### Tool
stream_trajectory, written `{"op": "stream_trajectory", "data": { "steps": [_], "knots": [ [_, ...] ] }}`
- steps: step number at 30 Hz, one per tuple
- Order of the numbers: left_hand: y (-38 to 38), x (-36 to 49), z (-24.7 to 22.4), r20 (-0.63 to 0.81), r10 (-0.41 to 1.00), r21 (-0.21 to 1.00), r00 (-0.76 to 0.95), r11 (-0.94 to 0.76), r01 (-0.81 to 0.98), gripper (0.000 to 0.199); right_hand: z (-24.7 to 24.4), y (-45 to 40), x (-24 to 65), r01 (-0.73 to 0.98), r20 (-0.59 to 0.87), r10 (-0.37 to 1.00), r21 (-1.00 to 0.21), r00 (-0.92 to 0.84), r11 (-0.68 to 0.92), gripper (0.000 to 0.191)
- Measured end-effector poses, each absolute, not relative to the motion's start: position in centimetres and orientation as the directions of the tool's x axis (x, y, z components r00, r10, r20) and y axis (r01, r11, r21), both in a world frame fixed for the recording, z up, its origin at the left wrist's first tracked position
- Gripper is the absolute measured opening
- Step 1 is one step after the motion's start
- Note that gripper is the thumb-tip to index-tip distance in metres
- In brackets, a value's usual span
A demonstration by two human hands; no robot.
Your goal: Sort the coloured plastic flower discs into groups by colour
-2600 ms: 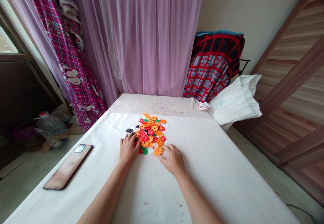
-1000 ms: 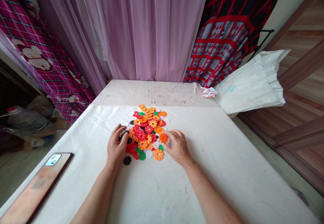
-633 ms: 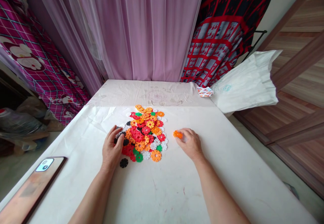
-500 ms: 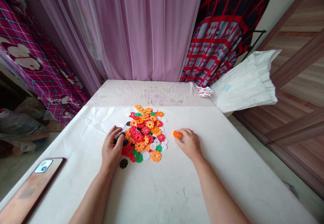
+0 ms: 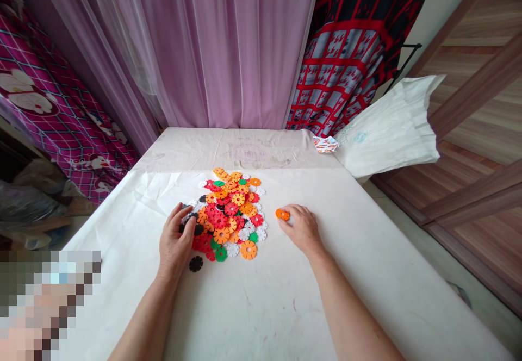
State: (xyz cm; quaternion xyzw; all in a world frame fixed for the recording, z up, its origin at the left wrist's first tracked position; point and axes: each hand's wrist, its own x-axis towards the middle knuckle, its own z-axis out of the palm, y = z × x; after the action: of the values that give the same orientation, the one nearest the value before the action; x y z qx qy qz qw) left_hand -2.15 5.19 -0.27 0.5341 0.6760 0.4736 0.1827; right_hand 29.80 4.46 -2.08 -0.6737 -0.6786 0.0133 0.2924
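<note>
Hands: 2 bare hands are seen, both at the worktop [image 5: 253, 317].
Left hand [image 5: 175, 240]: the thumb and the fingers are spread wide and curved; black discs [image 5: 198, 229] are seen between them, at the left edge of the pile [image 5: 220, 218]. Whether any of these is touched cannot be told.
Right hand [image 5: 302, 229]: it is closed narrow, and at least 1 orange disc [image 5: 280, 215] is pinched at the fingertips, to the right of the pile and apart from it. Whether a 2nd disc is stacked there cannot be told.
Disc colours: 5 are counted in the pile, namely orange, red, white, green and black. Many discs are heaped and overlapped, so an exact number cannot be given; at least 5 green discs [image 5: 221, 254] are shown.
Loose black disc [image 5: 194, 263]: 1 is laid flat, just beside the near left edge of the pile.
Disc shape: a flat, round, flower-like form is seen, with notches cut around the rim and a smooth, plastic-like surface.
Worktop cover: a white, smooth covering is spread, with soft creases and a few thin reddish marks.
Bag [image 5: 391, 127]: 1 is placed by the far right edge, white and crinkled.
Fabrics: 3 are hung or draped, a lilac curtain [image 5: 232, 51], a magenta checked cloth [image 5: 69, 116] and a red-black checked cloth [image 5: 346, 51].
</note>
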Motion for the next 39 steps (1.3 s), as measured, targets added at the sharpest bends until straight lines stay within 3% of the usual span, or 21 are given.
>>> {"op": "stream_trajectory", "data": {
  "steps": [8,11,16,21,29,33,39],
  "knots": [
    [5.2,-2.0,-0.2,0.258,0.896,0.837,-0.361,-0.02,0.548,0.035,-2.2,4.6,30.1,0.906,0.377,0.924,-0.41,0.067,0.102,0.019],
    [5.2,-1.9,-0.1,0.254,0.893,0.843,-0.372,-0.015,0.538,0.035,-1.9,4.4,30.0,0.904,0.44,0.896,-0.404,0.059,0.139,0.017],
    [5.2,-2.0,-0.2,0.248,0.895,0.851,-0.37,-0.018,0.525,0.034,-0.6,2.2,26.8,0.837,0.541,0.83,-0.388,-0.132,0.386,0.007],
    [5.1,-2.1,-0.3,0.262,0.894,0.856,-0.365,-0.04,0.516,0.034,0.2,0.0,23.1,0.772,0.435,0.83,-0.369,-0.348,0.517,0.012],
    [5.2,-2.1,-0.5,0.272,0.909,0.827,-0.317,-0.051,0.56,0.036,-0.5,0.1,22.4,0.787,0.352,0.865,-0.386,-0.357,0.482,0.02],
    [5.4,-2.4,-0.9,0.274,0.935,0.724,-0.223,-0.048,0.688,0.038,-0.4,0.1,22.3,0.804,0.323,0.888,-0.399,-0.328,0.442,0.021],
    [4.4,-1.2,-0.8,0.214,0.972,0.379,0.094,-0.171,0.909,0.065,0.9,-0.4,22.1,0.855,0.281,0.903,-0.32,-0.325,0.407,0.017]
  ]
}}
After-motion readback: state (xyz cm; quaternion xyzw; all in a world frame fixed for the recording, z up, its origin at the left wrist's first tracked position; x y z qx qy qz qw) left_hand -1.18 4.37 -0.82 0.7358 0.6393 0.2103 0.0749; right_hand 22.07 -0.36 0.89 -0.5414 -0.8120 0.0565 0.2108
